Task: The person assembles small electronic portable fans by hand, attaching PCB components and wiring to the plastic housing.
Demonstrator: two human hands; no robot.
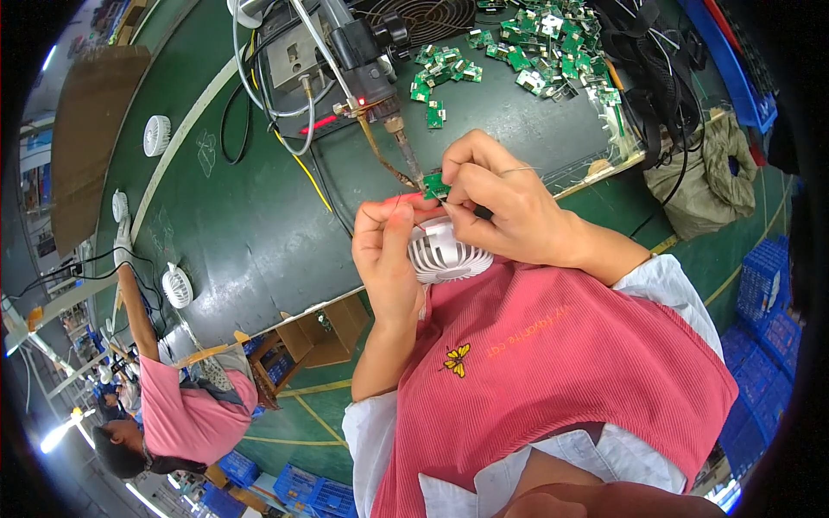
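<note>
Both my hands meet in front of me at a small green circuit board point(436, 185), right under the slanted tip of a soldering iron point(409, 155). With curled fingers, my left hand point(386, 250) is closed against a small white fan point(447, 255); its fingertips, lit red, reach the board's lower edge. Pinched fingers of my right hand point(505, 203) are at the board's right side on a thin wire, whose far end is hidden. The fan has a slatted round cage and hangs below the board, against my pink apron point(553, 363).
Many loose green boards point(553, 43) lie on the dark green bench point(259, 233). Cables run beside the iron's stand point(294, 60). More white fans point(177, 286) stand to the left, where a co-worker in pink point(194, 406) reaches over the bench. Blue crates point(760, 293) are stacked at right.
</note>
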